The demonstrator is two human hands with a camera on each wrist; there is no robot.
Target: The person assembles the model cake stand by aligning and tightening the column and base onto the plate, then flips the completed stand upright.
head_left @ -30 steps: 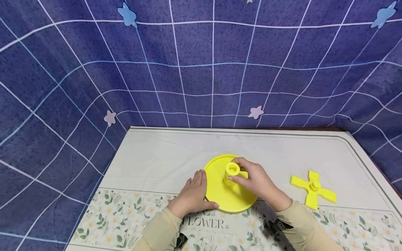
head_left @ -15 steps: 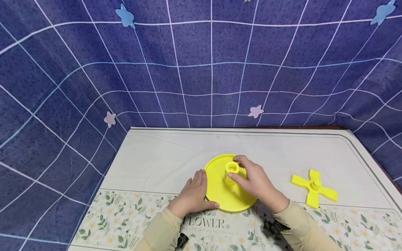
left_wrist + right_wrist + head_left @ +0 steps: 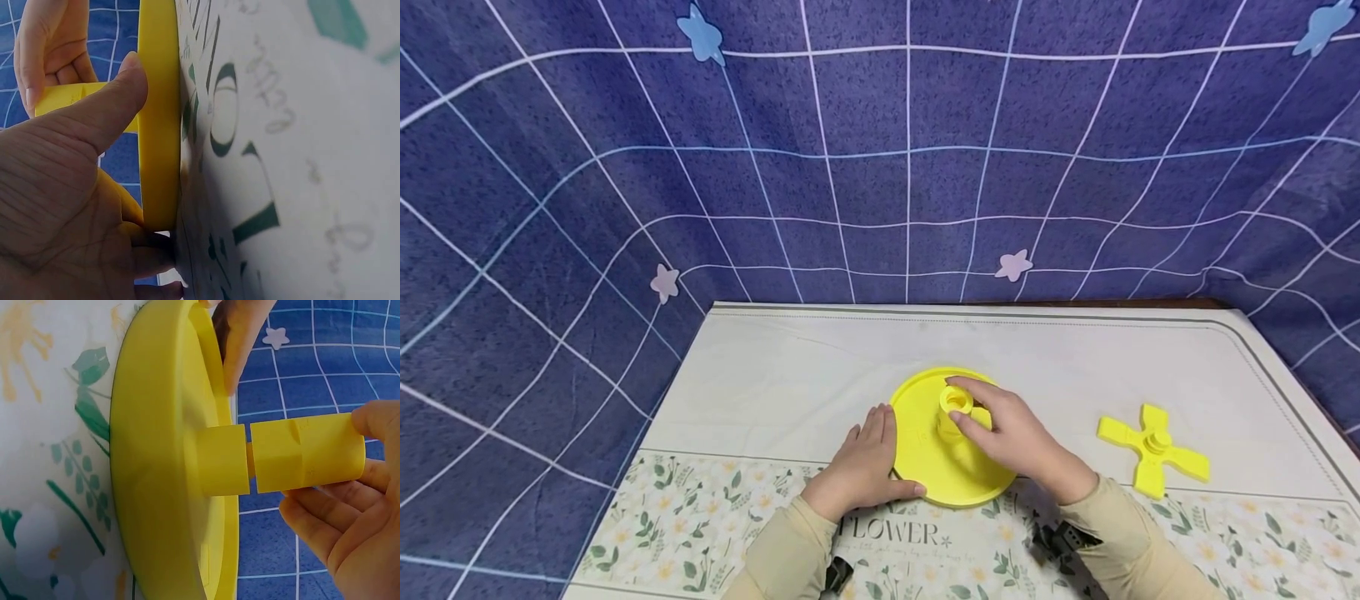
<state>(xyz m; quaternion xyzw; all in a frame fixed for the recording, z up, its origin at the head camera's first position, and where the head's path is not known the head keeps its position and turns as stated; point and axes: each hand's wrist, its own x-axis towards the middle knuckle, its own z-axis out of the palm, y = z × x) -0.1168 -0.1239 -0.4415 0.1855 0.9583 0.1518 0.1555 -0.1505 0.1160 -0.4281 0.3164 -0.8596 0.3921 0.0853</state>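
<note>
A round yellow disc (image 3: 925, 475) with a raised rim lies on the table cover. From its middle rises a short yellow post (image 3: 222, 460), topped by a hollow yellow cylinder (image 3: 312, 453). In the right wrist view a narrow gap shows between post and cylinder. My right hand (image 3: 1015, 433) holds the cylinder near its upper end, thumb on one side and fingers on the other. Along the disc's left edge lie the straight fingers of my left hand (image 3: 861, 467), its thumb spread over the near rim (image 3: 156, 150).
To the right lies a yellow four-bladed piece (image 3: 1152, 454) with a round peg at its centre. A white table cover (image 3: 805, 367) with a floral band lies beneath everything. Behind the table hangs a blue gridded curtain (image 3: 865, 192) with stars.
My right hand's index finger and thumb have shifted slightly around the cylinder's top, first drawing back, then closing in again. The left hand, disc and four-bladed piece have kept their places.
</note>
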